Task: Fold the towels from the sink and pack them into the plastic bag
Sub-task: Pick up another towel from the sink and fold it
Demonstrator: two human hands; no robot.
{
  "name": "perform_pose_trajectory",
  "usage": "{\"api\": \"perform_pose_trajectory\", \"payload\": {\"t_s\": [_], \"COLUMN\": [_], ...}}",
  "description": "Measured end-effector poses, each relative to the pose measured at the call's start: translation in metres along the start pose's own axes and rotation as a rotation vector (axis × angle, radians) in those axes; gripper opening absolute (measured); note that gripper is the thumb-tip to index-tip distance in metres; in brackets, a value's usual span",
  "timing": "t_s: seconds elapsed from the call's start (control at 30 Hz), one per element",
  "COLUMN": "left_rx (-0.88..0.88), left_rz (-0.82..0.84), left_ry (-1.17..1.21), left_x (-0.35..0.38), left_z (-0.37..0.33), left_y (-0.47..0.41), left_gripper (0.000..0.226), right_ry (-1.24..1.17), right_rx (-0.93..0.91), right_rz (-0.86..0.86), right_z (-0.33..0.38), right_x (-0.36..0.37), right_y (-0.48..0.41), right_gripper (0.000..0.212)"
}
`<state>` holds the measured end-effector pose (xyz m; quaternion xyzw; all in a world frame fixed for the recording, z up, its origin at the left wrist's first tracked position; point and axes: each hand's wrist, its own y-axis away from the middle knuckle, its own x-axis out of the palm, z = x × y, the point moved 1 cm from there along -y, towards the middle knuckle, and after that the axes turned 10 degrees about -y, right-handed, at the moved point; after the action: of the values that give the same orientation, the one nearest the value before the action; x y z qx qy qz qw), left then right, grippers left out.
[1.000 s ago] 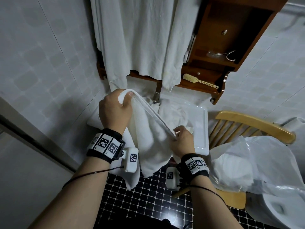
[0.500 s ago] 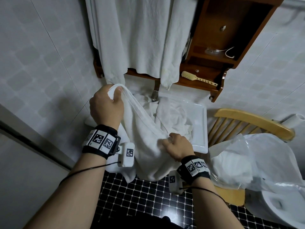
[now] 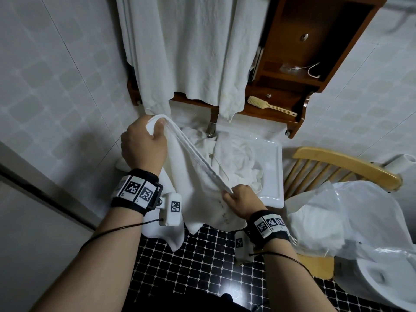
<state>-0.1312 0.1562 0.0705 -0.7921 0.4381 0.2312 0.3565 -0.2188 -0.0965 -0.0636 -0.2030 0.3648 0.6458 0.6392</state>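
Over towel-heaped sink (image 3: 273, 176), left hand (image 3: 144, 149), right hand (image 3: 242, 201): firm grip on towel (image 3: 193, 183); more in plastic bag (image 3: 371, 212).

wooden chair (image 3: 346, 164), hairbrush (image 3: 269, 106), wooden shelf (image 3: 299, 64)

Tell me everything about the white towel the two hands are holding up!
The towel is white, soft-looking cloth, doubled over so its layered edges run together in a tight slanted line. The left hand grips the high end, and the right hand pinches the low end. The rest hangs down in loose folds toward the black tiled floor, in front of the sink. A few small dark specks show near the right hand.
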Motion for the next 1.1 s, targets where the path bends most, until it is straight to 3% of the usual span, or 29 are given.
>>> {"api": "perform_pose_trajectory", "payload": {"t_s": [0.2, 0.4, 0.53, 0.67, 0.8, 0.93, 1.1], "left_rx": [0.006, 0.018, 0.015, 0.005, 0.004, -0.005, -0.009], "left_rz": [0.015, -0.003, -0.011, -0.011, 0.024, 0.045, 0.031], "left_ry": [0.003, -0.009, -0.004, 0.015, 0.001, -0.008, -0.003], "left_x": [0.001, -0.001, -0.003, -0.003, -0.003, -0.005, -0.007], "left_z": [-0.001, 0.003, 0.003, 0.005, 0.006, 0.004, 0.005], "left_y": [0.004, -0.002, 0.001, 0.006, 0.012, 0.015, 0.012], "left_gripper": [0.028, 0.028, 0.028, 0.028, 0.028, 0.027, 0.026], "right_ry": [0.024, -0.406, -0.721, -0.604, -0.477, -0.462, -0.318], "right_rx": [0.079, -0.058, -0.054, -0.171, -0.203, -0.159, -0.073], "right_rz": [0.121, -0.102, -0.299, -0.478, -0.534, -0.473, -0.335], "right_z": [-0.004, -0.003, 0.009, 0.013, 0.007, 0.0, -0.007], "right_x": [0.007, 0.004, 0.005, 0.003, 0.007, 0.013, 0.019], "right_y": [-0.001, 0.005, 0.011, 0.009, 0.003, 0.005, 0.007], "right_gripper": [0.035, 0.02, 0.028, 0.034, 0.049, 0.029, 0.019]}}
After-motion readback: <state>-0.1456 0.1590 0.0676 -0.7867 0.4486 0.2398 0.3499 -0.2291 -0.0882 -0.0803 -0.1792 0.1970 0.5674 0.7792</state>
